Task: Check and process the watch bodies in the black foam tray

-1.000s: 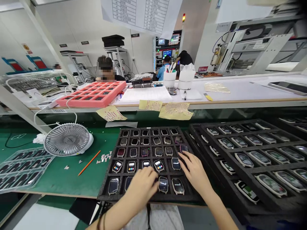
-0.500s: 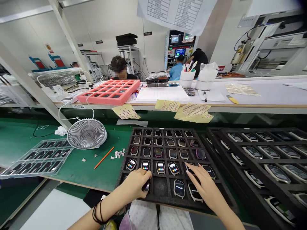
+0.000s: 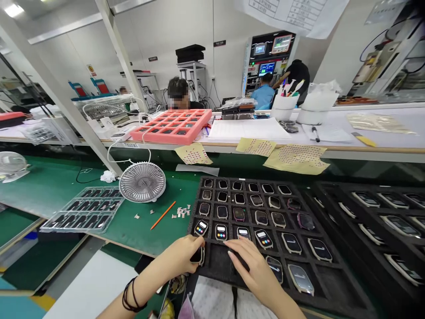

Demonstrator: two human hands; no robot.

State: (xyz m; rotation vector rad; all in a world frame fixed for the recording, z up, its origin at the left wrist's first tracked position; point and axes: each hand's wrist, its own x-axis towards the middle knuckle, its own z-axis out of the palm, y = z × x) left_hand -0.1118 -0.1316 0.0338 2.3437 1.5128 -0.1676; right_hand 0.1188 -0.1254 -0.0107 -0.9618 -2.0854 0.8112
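A black foam tray (image 3: 229,267) divided into compartments holds rows of smartwatch bodies without straps. At its front left corner, my left hand (image 3: 182,254) grips a smartwatch (image 3: 198,255) by its edges, fingers and thumb closed round it. My right hand (image 3: 252,266) is spread over the front middle of the tray, fingers stretched out, and hides part of a compartment. Lit screens with coloured dots show on several watches in the row behind, such as the watch (image 3: 221,231) near my left fingers. A silver-framed watch (image 3: 300,278) lies right of my right hand.
Left of the tray are a grey fan (image 3: 142,182), an orange stick (image 3: 162,215), small scattered pieces (image 3: 182,212) and a clear plastic tray (image 3: 83,210) of black parts. More watch trays (image 3: 368,221) stand at right. A pink foam tray (image 3: 172,126) sits on the shelf; people work beyond.
The view has turned left, so the bench appears farther right. My right hand has moved left across the tray, uncovering watches at right. My left hand has shifted to the front left compartment.
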